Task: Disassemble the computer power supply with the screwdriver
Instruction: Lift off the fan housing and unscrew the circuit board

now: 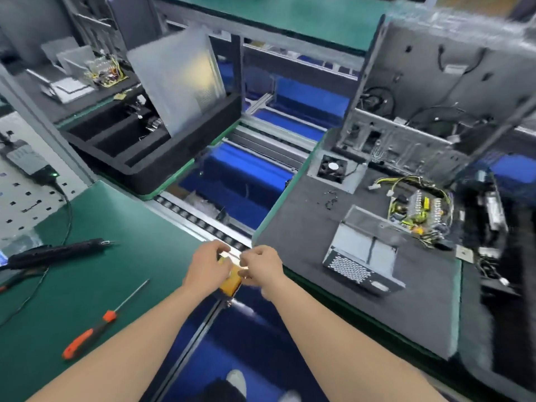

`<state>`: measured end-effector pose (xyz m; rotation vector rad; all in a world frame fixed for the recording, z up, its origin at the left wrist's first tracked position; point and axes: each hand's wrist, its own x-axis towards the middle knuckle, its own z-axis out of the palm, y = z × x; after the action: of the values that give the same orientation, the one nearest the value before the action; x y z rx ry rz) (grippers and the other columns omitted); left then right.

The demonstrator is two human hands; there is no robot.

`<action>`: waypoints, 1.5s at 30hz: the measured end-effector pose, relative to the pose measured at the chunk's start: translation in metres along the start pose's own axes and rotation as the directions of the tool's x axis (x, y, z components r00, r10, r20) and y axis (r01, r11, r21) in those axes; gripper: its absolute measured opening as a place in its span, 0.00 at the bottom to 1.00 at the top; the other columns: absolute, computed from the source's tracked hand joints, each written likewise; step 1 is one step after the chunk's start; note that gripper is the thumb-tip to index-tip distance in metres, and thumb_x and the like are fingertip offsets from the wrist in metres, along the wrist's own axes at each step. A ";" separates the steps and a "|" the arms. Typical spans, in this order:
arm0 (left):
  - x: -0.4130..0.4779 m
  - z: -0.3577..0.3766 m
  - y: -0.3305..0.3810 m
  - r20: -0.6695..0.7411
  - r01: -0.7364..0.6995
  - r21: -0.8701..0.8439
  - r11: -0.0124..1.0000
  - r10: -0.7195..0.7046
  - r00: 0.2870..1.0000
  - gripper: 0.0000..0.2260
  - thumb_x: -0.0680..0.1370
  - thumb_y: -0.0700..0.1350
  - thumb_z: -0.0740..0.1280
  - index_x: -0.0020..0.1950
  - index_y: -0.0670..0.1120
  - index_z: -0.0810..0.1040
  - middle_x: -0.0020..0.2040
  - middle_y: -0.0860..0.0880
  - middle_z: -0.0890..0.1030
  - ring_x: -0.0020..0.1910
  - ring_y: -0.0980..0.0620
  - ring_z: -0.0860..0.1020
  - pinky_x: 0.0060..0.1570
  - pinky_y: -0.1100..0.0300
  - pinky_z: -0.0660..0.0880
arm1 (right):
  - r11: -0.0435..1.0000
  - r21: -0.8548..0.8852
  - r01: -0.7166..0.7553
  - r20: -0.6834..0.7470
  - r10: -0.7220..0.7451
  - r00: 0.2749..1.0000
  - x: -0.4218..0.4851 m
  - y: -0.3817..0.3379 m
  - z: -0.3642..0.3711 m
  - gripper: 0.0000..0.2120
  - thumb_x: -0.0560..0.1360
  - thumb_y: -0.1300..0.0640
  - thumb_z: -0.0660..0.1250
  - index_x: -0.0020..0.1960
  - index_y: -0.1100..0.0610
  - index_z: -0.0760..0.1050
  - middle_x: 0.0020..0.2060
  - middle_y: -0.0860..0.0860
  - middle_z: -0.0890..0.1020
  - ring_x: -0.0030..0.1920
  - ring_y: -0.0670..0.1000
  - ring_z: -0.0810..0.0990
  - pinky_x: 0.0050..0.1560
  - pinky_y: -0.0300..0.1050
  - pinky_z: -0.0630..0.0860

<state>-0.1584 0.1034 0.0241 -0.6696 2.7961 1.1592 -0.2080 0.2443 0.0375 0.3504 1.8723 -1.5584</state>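
Hands meet in front of us: our left hand [207, 266] and right hand [262, 266] both curl their fingers round a small yellow thing [230, 281] and pinch it between them. It is blurred and mostly hidden, so we cannot tell what it is. Neither hand holds a tool. The power supply [362, 256] sits to the right of the hands and a bit beyond them, on a grey mat [304, 227]. Its box is open, and its board [417, 210] with yellow wires lies just past the box, farther right again. The screwdriver [106, 317] lies the other way, to the left of the hands and nearer to us, on the green table [130, 227]. It lies on a slant. The orange handle is the end far from the hands, and the thin tip points back toward them. So our left hand is nearer the screwdriver, and our right hand is nearer the power supply. We think one hand must let go of the yellow thing first. Then the left could reach for the handle while the right goes to the box.
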 end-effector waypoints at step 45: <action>0.062 -0.005 -0.031 0.389 0.184 0.063 0.981 -0.194 0.901 0.07 0.69 0.37 0.74 0.40 0.49 0.84 0.43 0.54 0.83 0.45 0.53 0.81 0.37 0.63 0.76 | 0.962 -0.040 -0.271 -0.394 0.234 0.889 0.038 0.055 0.073 0.14 0.68 0.49 0.76 0.49 0.51 0.75 0.46 0.48 0.78 0.42 0.47 0.76 0.35 0.40 0.70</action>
<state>-0.2013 0.0572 -0.0057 -0.6084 2.3494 1.0796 -0.1807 0.1810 -0.0340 0.8782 2.0848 -1.2843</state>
